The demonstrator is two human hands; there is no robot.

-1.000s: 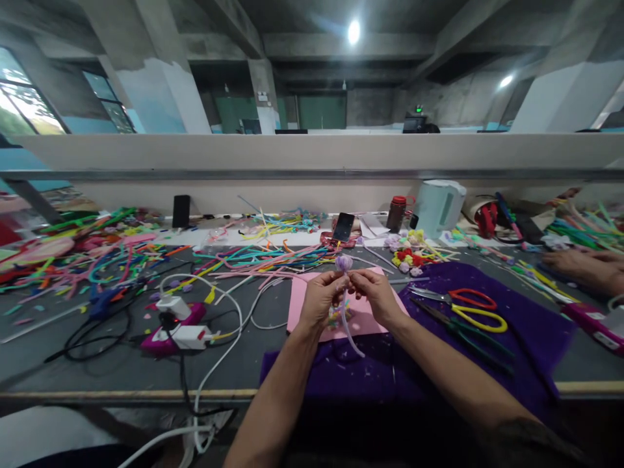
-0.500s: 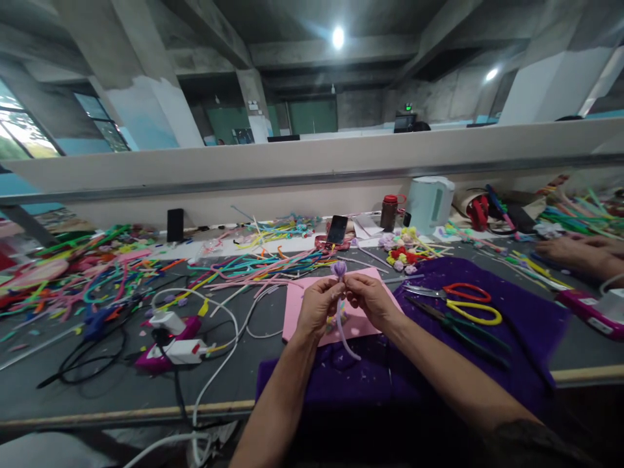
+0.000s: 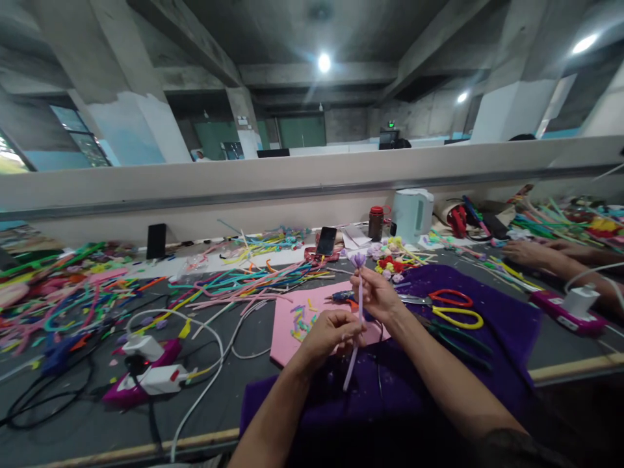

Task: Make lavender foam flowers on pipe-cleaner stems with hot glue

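A light purple pipe-cleaner flower (image 3: 358, 260) with a long stem stands upright between my hands. My right hand (image 3: 381, 296) pinches the stem just under the bloom. Lower down, my left hand (image 3: 334, 331) has its fingers closed on the same stem, whose free end hangs below. Behind the hands lies a pink board (image 3: 287, 312) with several short pipe-cleaner snippets (image 3: 302, 322) on it. A blue glue gun (image 3: 344, 296) rests on the board, partly hidden by my right hand.
Scissors (image 3: 446, 305) and dark-handled pliers (image 3: 463, 344) lie on a purple cloth (image 3: 511, 325) to the right. Power strips (image 3: 146, 370) with cables sit at the left. Pipe cleaners (image 3: 263, 276) cover the back, near a kettle (image 3: 412, 214). Another person's hands (image 3: 531, 253) work at far right.
My left hand has slid down the stem, while my right hand stays near the bloom. The flower has moved slightly right. The glue gun and snippets on the board are now exposed.
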